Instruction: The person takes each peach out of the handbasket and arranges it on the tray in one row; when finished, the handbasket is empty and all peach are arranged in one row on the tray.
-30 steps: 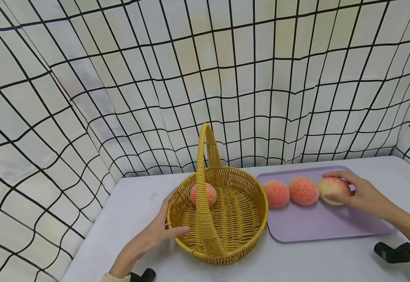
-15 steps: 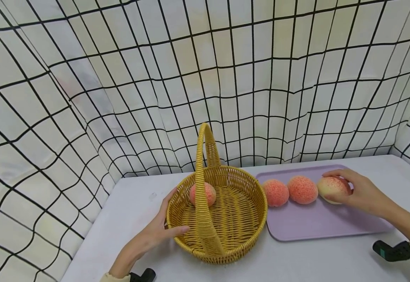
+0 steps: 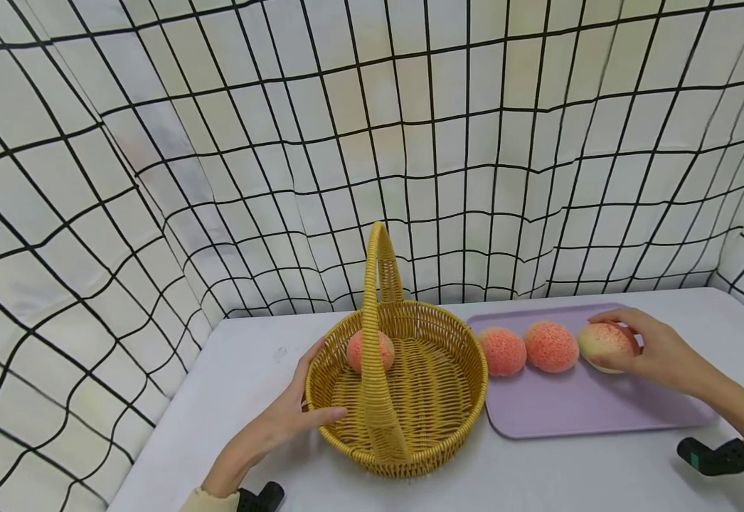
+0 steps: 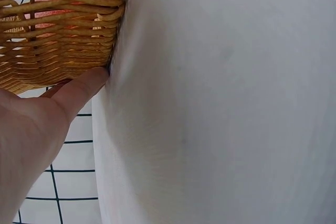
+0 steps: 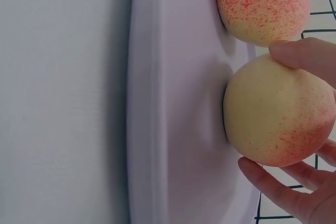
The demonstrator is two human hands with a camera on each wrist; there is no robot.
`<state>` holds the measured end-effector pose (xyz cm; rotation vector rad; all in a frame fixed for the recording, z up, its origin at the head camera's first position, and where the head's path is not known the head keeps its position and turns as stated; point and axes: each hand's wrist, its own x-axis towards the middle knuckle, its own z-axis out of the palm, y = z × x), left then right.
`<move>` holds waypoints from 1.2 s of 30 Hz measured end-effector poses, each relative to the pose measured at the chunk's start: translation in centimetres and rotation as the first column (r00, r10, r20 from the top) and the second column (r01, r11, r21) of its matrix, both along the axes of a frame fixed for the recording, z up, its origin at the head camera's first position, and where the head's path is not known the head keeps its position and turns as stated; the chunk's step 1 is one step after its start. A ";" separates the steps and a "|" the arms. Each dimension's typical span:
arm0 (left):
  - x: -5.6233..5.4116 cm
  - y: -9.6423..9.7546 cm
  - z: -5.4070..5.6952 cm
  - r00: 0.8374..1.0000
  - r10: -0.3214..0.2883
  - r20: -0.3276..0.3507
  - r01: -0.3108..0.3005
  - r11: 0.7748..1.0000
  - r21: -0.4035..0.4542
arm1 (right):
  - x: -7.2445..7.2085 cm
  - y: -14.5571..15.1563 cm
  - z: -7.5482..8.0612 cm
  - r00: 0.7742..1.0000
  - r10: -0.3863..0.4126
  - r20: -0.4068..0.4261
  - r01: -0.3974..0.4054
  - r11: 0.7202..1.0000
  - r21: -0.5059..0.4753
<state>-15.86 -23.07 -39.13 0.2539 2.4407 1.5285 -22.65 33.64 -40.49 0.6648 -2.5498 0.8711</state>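
A yellow-brown wicker basket [image 3: 439, 387] with a tall arched handle stands on the table. One pinkish peach [image 3: 355, 352] lies inside it at the left, partly behind the handle. My left hand [image 3: 282, 419] holds the basket's left side, thumb over the rim and fingers along the outer wall. On the lilac tray [image 3: 564, 409], my right hand [image 3: 663, 355] grips a pale yellow peach [image 5: 273, 111] with a red blush, thumb on one side and fingers on the other. It still appears to rest on the tray. Two redder peaches, a middle one [image 3: 551, 346] and a left one [image 3: 502, 352], sit beside it in a row.
The basket's right side stands close against the tray's left edge. A white table [image 3: 231, 384] carries both. Behind and to the left rises a white cloth wall [image 3: 269, 142] with black grid lines. Each wrist wears a black device, such as the right one [image 3: 718, 457].
The head view shifts slightly. Both hands keep their hold, and the basket and peaches stay in place.
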 end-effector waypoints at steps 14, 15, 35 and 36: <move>0.0 0.0 0.1 1.000 -0.009 -0.005 0.009 1.000 -0.014 | -0.1 -0.2 0.7 1.000 -0.010 -0.016 0.010 1.000 0.012; 0.0 0.0 0.1 1.000 -0.010 -0.007 0.010 1.000 -0.014 | -0.1 -0.2 0.8 1.000 -0.004 -0.024 0.004 1.000 0.006; 0.0 -0.1 0.0 1.000 -0.010 -0.010 0.010 1.000 -0.004 | 0.7 -13.0 9.2 0.966 0.254 -0.049 -0.257 0.964 -0.062; 0.0 0.0 0.0 1.000 -0.010 -0.010 0.010 1.000 -0.003 | 0.6 -14.1 9.8 0.956 0.290 -0.037 -0.292 0.954 -0.073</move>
